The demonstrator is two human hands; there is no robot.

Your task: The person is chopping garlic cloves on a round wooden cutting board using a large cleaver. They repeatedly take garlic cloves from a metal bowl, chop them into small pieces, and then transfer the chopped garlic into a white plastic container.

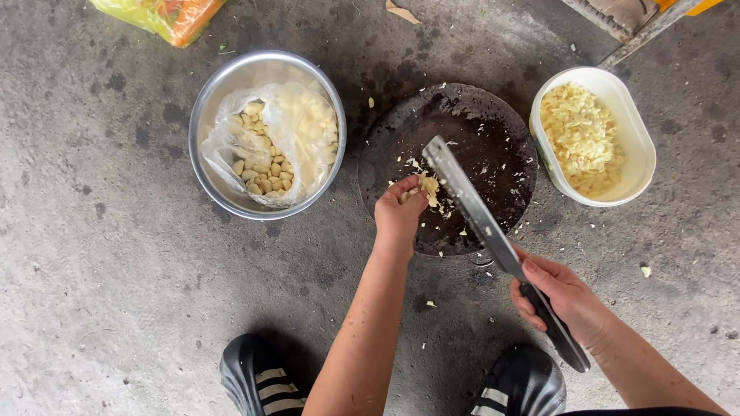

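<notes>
A round dark chopping board (478, 131) lies on the concrete floor. My left hand (398, 213) rests on its near edge, fingers closed around garlic cloves (428, 186). My right hand (559, 296) grips the dark handle of a cleaver (466, 196), whose long steel blade angles up and left over the board, right beside the garlic. Small chopped bits are scattered across the board.
A steel bowl (212, 96) at left holds a clear plastic bag of peeled garlic cloves (262, 166). A white oval tub (640, 146) at right holds chopped garlic. My two black striped shoes (258, 377) are at the bottom. A coloured plastic bag (166, 15) lies top left.
</notes>
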